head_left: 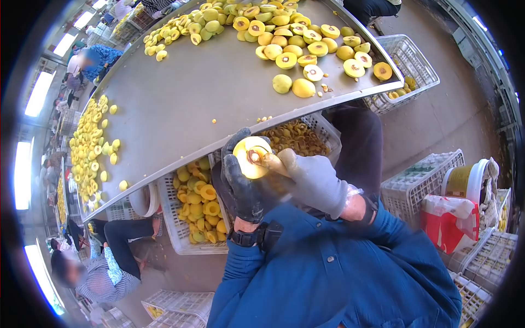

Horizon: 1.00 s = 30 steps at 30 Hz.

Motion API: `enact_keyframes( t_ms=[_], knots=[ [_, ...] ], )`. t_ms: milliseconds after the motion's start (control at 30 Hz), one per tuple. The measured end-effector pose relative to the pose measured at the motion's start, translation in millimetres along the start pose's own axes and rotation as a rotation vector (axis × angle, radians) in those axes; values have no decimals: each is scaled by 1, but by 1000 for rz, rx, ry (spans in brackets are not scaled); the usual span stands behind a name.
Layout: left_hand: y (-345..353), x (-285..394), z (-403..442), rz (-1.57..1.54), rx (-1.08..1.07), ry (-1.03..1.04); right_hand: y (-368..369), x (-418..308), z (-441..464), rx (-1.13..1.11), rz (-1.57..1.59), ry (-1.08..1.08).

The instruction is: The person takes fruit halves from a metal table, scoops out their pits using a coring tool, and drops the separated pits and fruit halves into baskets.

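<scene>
My left hand (239, 188), in a dark glove, cups a halved yellow peach (248, 168) with its cut face up and the brown pit area showing. In a grey glove, my right hand (318, 183) is closed round a pitting tool (277, 164) with a light wood-coloured handle. Its working end meets the middle of the peach half; the tip itself cannot be made out. Both hands are just off the near edge of the metal table (164, 120), above a crate of pits and scraps (298, 136).
Halved peaches (295, 41) lie at the table's far right, more peach pieces (90, 147) at its left. A white crate of pitted halves (199, 210) stands below, left of my legs. Crates (421, 180) and a red-and-white bag (449, 221) stand at right. Another person (101, 279) sits lower left.
</scene>
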State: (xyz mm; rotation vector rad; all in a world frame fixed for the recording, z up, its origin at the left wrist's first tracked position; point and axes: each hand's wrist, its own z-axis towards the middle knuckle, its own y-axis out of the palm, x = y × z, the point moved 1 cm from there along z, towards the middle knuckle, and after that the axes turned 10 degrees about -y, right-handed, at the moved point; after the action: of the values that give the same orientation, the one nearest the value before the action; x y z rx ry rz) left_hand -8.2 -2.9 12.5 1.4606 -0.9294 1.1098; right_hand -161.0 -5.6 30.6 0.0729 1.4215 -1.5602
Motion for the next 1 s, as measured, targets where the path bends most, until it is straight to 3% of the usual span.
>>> enact_keyframes(
  t_ms=[200, 300, 433, 500, 600, 700, 733, 800, 833, 900, 1000],
  knots=[
    [12, -1, -1, 79, 130, 62, 3, 3, -1, 28, 155, 42],
    [12, -7, 1, 188, 178, 146, -5, -1, 1, -91, 245, 148],
    [10, -4, 2, 456, 222, 300, 16, 14, -6, -5, 229, 20],
    [4, -7, 4, 480, 150, 245, 13, 15, -6, -40, 232, -12],
    [-14, 17, 16, 754, -226, 363, -3, 12, -6, -190, 374, 158],
    [2, -1, 11, 479, -143, 329, 3, 14, -7, -239, 759, 378],
    [15, -10, 5, 256, 6, 215, 18, 19, -11, -129, 756, 296],
    [18, -7, -4, 402, 99, 214, 55, 26, -24, 87, 751, 137],
    [20, -6, -8, 474, 145, 210, 54, 25, -25, 47, 769, 143],
    [-6, -6, -3, 600, -5, 211, 48, 22, -28, -30, 806, 157],
    [-23, -7, 11, 529, -209, -9, 28, 20, -18, -211, 441, 226]
  ],
)
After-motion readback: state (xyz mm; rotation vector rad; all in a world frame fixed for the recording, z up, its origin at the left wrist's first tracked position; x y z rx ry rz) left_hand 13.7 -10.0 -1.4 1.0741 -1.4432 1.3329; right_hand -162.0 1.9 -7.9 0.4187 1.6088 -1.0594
